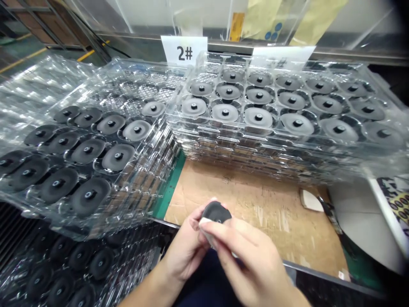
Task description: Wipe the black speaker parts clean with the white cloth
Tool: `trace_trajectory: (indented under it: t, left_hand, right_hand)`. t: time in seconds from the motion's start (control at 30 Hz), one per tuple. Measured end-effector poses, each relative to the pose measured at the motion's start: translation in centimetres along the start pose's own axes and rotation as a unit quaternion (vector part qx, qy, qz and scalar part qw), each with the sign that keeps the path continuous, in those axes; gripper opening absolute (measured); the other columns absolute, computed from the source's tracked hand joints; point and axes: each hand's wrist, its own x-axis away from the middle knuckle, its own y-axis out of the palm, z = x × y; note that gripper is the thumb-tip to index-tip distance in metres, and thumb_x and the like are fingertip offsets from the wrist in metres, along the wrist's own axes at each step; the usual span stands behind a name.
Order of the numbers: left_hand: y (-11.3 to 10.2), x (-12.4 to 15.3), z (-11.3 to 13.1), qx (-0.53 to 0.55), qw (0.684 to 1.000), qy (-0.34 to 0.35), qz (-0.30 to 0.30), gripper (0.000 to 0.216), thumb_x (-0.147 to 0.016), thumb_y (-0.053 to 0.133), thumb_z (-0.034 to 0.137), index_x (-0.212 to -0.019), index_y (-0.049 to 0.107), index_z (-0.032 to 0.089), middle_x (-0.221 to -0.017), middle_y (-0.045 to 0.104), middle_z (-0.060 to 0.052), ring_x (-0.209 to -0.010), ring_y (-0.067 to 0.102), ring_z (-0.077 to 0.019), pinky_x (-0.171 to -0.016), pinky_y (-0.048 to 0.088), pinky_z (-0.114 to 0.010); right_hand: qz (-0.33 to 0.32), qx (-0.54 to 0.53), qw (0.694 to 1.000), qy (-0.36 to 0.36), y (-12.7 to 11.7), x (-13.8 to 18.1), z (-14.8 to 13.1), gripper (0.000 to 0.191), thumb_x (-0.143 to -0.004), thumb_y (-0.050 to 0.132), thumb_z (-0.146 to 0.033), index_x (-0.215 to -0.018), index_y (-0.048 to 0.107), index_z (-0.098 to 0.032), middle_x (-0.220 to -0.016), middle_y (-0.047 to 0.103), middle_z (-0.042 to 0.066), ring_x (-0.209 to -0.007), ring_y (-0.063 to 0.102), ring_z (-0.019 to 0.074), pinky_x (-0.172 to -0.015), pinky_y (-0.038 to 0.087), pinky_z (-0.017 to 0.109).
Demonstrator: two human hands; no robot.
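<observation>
Black disc [216,212] (lower half hidden) in the shared pinch of left hand [186,249] and right hand [251,262].

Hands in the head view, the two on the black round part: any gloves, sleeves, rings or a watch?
Both are bare: the left hand and the right hand wear no gloves or finger cots, and no ring shows. The left forearm is uncovered to the frame edge, without sleeve or watch; the right wrist is barely in view.
</observation>
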Motion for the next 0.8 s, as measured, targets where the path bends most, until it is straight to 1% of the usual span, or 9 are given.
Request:
trace_trajectory:
  t: [0.07,0.1,0.23,0.37,0.43,0.53,0.67,0.73,0.8]
  left_hand:
    - [-0.3,0.1,0.0,0.005,1.0,0.02,0.017,0.056,-0.053,0.08,0.021,-0.106,0.062,0.025,-0.108,0.065,-0.004,-0.097,0.06,-0.0192,-0.085,0.044,-0.025]
    - [-0.5,0.2,0.1,0.014,0.999,0.027,0.014,0.056,-0.053,0.08,0.022,-0.106,0.062,0.025,-0.108,0.065,-0.004,-0.097,0.06,-0.0194,-0.085,0.045,-0.025]
    - [0.0,0.7,0.0,0.073,0.994,0.035,-0.077,0.059,-0.05,0.081,0.029,-0.106,0.063,0.025,-0.106,0.066,-0.003,-0.098,0.061,-0.0231,-0.088,0.045,-0.029]
    - [1.4,1.2,-0.3,0.097,0.988,0.015,-0.119,0.054,-0.056,0.078,0.029,-0.107,0.061,0.026,-0.108,0.065,-0.002,-0.102,0.06,-0.025,-0.091,0.044,-0.036]
    - [1.8,1.4,-0.5,0.094,0.987,-0.003,-0.132,0.051,-0.06,0.074,0.035,-0.109,0.06,0.025,-0.109,0.064,-0.003,-0.105,0.058,-0.0275,-0.092,0.043,-0.04]
    - [1.9,1.7,-1.1,0.077,0.984,-0.009,-0.162,0.052,-0.068,0.065,0.044,-0.116,0.055,0.029,-0.114,0.061,-0.002,-0.105,0.058,-0.0304,-0.091,0.044,-0.044]
    - [1.9,1.6,-1.7,-0.057,0.983,0.095,-0.143,0.065,-0.075,0.056,0.048,-0.133,0.027,0.042,-0.118,0.058,-0.003,-0.098,0.061,-0.0249,-0.092,0.041,-0.046]
    - [1.9,1.6,-1.8,-0.209,0.949,0.201,-0.12,0.084,-0.073,0.063,0.037,-0.137,0.009,0.041,-0.119,0.055,-0.004,-0.105,0.056,-0.0226,-0.099,0.034,-0.044]
    - [2.0,1.8,-1.9,-0.375,0.876,0.282,-0.115,0.103,-0.07,0.069,0.021,-0.137,-0.008,0.039,-0.12,0.052,-0.005,-0.113,0.049,-0.022,-0.102,0.029,-0.041]
  right_hand:
    - [-0.061,0.003,0.997,0.053,-0.5,0.7,0.7,0.024,-0.085,0.047,-0.015,-0.104,0.061,-0.024,-0.078,0.064,0.001,-0.069,0.059,0.0116,-0.064,0.048,0.021]
    - [-0.06,0.021,0.993,0.096,-0.7,1.2,1.7,0.021,-0.086,0.048,-0.018,-0.1,0.062,-0.025,-0.078,0.063,0.001,-0.068,0.059,0.0113,-0.063,0.047,0.021]
    - [0.064,0.097,0.973,0.199,-0.5,3.4,7.8,0.021,-0.087,0.047,-0.029,-0.099,0.064,-0.025,-0.083,0.063,0.003,-0.068,0.059,0.0136,-0.061,0.047,0.024]
    - [0.105,0.103,0.969,0.2,1.9,5.0,12.2,0.024,-0.084,0.048,-0.031,-0.095,0.067,-0.021,-0.09,0.06,0.007,-0.082,0.059,0.0196,-0.07,0.05,0.033]
    - [0.138,0.103,0.965,0.197,2.4,5.4,12.4,0.027,-0.083,0.048,-0.032,-0.099,0.066,-0.02,-0.102,0.056,0.01,-0.09,0.057,0.0223,-0.073,0.05,0.036]
    - [0.168,0.083,0.963,0.192,1.9,5.9,10.8,0.028,-0.085,0.045,-0.03,-0.106,0.062,-0.02,-0.109,0.053,0.011,-0.079,0.057,0.018,-0.066,0.05,0.032]
    - [0.153,0.038,0.973,0.169,0.8,6.4,8.5,0.024,-0.086,0.046,-0.027,-0.101,0.063,-0.022,-0.1,0.061,0.008,-0.063,0.056,0.013,-0.06,0.049,0.027]
    - [0.148,0.024,0.976,0.161,0.7,7.0,8.0,0.022,-0.085,0.047,-0.027,-0.098,0.064,-0.022,-0.095,0.063,0.006,-0.059,0.055,0.0119,-0.058,0.049,0.026]
    - [0.148,0.016,0.976,0.161,0.7,7.8,7.8,0.02,-0.085,0.048,-0.025,-0.097,0.063,-0.021,-0.091,0.063,0.005,-0.057,0.053,0.0111,-0.057,0.049,0.025]
